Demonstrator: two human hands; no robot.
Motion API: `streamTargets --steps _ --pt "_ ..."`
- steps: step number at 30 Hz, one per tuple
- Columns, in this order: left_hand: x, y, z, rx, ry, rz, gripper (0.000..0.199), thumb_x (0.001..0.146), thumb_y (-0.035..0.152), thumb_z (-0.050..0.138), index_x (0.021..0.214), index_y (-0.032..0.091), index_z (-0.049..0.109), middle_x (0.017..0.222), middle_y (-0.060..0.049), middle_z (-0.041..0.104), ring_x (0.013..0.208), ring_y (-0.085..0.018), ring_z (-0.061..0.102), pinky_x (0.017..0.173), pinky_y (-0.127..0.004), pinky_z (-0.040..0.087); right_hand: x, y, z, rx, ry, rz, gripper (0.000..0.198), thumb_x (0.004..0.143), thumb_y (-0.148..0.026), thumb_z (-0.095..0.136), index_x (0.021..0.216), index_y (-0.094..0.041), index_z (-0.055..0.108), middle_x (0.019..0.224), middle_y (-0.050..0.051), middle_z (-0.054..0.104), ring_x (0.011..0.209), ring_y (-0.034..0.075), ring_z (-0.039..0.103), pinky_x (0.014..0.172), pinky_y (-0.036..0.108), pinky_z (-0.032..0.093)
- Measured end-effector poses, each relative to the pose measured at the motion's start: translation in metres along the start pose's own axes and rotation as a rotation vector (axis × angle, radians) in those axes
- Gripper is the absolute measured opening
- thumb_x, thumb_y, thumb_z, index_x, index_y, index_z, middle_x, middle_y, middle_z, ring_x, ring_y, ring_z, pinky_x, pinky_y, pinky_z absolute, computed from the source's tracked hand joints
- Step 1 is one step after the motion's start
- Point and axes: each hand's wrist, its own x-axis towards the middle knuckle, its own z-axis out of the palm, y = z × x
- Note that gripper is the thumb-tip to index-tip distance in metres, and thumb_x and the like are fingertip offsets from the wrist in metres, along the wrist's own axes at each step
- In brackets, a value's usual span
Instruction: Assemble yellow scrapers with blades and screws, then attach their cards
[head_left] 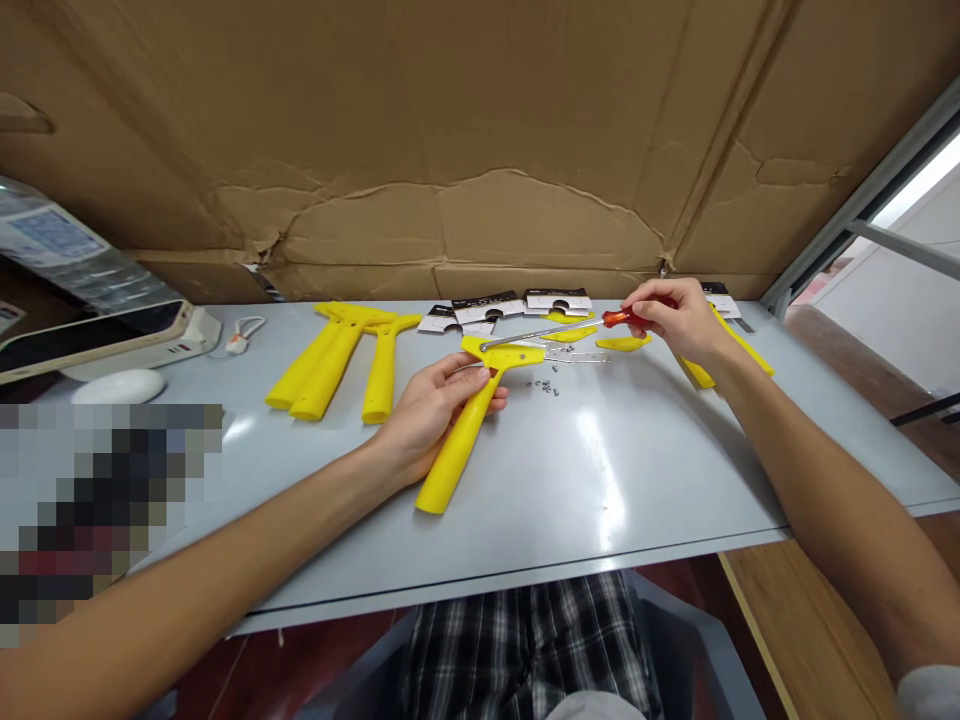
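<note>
A yellow scraper (461,440) is gripped near its head by my left hand (437,405), its hollow handle slanting down toward me. My right hand (679,318) holds a screwdriver (618,318) by its red handle. The long shaft runs leftward, and its tip meets the left part of the scraper head, at or beside a screw. Just right of the head lie metal strips (581,355). Several small screws (546,386) are scattered on the table close by. Yellow cover pieces (623,343) rest beyond them.
Several yellow scraper handles (330,365) lie to the left on the grey table (525,540). Black-and-white cards (487,306) are at the back, before a cardboard wall (480,130). More yellow parts (742,340) sit behind my right wrist. A white mouse (118,387) and phone (97,338) are far left.
</note>
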Motion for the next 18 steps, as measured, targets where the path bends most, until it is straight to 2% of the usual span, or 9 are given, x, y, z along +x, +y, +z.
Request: streamTargets --steps 4,8,14,18 --pt "0.003 -0.001 -0.002 0.035 -0.011 0.027 0.008 0.101 0.018 0.075 0.104 0.012 0.069 0.095 -0.008 0.076 0.073 -0.016 0.078 0.062 -0.023 0.066 -0.003 -0.011 0.004 -0.066 -0.016 -0.052 0.028 0.086 -0.040 0.085 0.088 -0.013 0.076 0.067 0.005 0.064 0.065 0.012 0.061 0.065 0.029 0.048" --pt "0.003 0.000 -0.002 0.056 0.023 0.022 0.015 0.104 0.027 0.072 0.100 0.013 0.069 0.096 -0.006 0.074 0.063 -0.014 0.074 0.051 -0.024 0.063 -0.006 -0.018 0.007 -0.090 -0.037 -0.075 0.028 0.086 -0.041 0.084 0.088 -0.014 0.076 0.067 0.005 0.065 0.065 0.013 0.062 0.064 0.028 0.046" --pt "0.001 0.002 0.000 0.056 0.041 0.000 0.012 0.105 0.025 0.068 0.102 0.013 0.067 0.096 -0.006 0.072 0.060 -0.015 0.073 0.046 -0.024 0.061 -0.005 -0.012 0.006 -0.067 -0.019 -0.053 0.030 0.085 -0.043 0.086 0.087 -0.015 0.076 0.068 0.004 0.064 0.067 0.013 0.064 0.066 0.029 0.050" --pt "0.001 0.003 0.000 0.058 0.012 0.001 0.009 0.105 0.021 0.067 0.102 0.014 0.065 0.099 -0.005 0.071 0.061 -0.014 0.073 0.046 -0.024 0.061 0.002 0.000 -0.002 0.066 0.036 -0.052 0.028 0.083 -0.040 0.088 0.087 -0.015 0.076 0.075 0.007 0.070 0.064 0.013 0.062 0.061 0.030 0.049"
